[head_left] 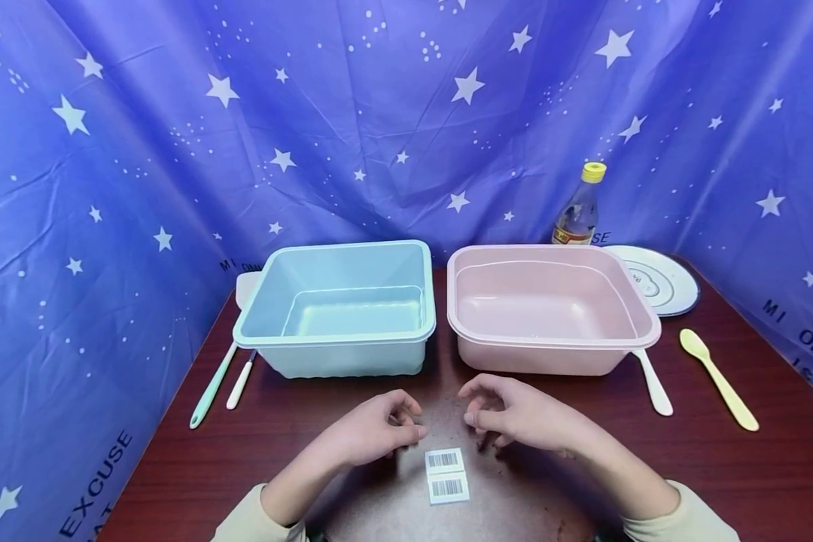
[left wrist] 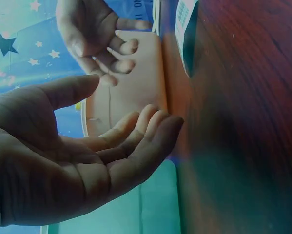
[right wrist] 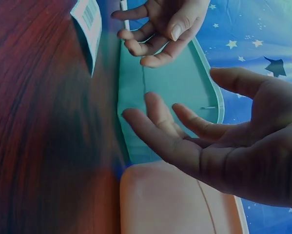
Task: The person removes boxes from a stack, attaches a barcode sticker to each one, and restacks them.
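My left hand [head_left: 378, 429] hovers low over the table in front of the light blue basin [head_left: 342, 360], its fingers loosely bent around nothing. Facing it, my right hand [head_left: 518, 414] is held before the pink basin [head_left: 538, 360], likewise relaxed with no object in it. Each wrist view shows the palm and loosely curved fingers of its own hand [left wrist: 82, 156], with the other hand beyond. Between and just below the two hands, a white card with two barcodes [head_left: 447, 485] lies on the table. The insides of both basins show only bare plastic.
Left of the blue basin lie a green-handled utensil [head_left: 211, 391] and a white handle [head_left: 241, 384]. On the right are another white handle [head_left: 656, 388], a yellow spoon [head_left: 721, 380], a white plate [head_left: 677, 290] and a yellow-capped bottle [head_left: 578, 214]. A starry blue curtain [head_left: 379, 113] surrounds the table.
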A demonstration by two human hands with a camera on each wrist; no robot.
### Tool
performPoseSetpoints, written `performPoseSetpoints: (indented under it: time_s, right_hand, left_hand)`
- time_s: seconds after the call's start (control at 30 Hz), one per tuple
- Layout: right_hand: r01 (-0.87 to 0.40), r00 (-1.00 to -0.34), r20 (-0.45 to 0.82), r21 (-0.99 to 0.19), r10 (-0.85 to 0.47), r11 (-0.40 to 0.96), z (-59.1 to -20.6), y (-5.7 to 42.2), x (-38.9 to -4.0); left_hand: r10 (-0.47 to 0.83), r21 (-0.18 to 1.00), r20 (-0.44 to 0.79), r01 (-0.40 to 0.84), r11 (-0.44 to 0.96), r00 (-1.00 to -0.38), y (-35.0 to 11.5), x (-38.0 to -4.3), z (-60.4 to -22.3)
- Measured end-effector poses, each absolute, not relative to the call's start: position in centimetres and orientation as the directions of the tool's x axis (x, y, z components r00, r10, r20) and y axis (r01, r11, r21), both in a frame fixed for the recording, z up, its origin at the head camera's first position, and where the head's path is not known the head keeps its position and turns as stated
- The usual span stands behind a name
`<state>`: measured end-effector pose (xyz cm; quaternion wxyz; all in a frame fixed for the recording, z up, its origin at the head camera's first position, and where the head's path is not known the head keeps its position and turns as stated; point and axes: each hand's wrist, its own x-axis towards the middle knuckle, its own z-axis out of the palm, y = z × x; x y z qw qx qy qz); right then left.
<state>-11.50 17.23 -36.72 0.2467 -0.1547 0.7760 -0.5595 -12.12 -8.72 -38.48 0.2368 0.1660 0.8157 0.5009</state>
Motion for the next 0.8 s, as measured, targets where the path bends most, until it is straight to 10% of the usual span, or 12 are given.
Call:
performPoseSetpoints:
  time_s: [0.33, 0.8]
  right_hand:
    - [0.044, -0.755, -0.359, -0.863, -0.549, 0.504, -37.7, 16.8, -10.5]
    - [0.193, -0.723, -0.415, -0.888, -0.551, 0.417, -38.7, 15.9, -10.5]
  left_hand:
    - [0.561, 0.847, -0.373, -0.024, 0.531, -0.739, -8.9, -11.4, -39.0]
    - [0.577, 0.882, -0.424, -0.175, 0.437, -0.698, -8.4, -11.6, -39.3]
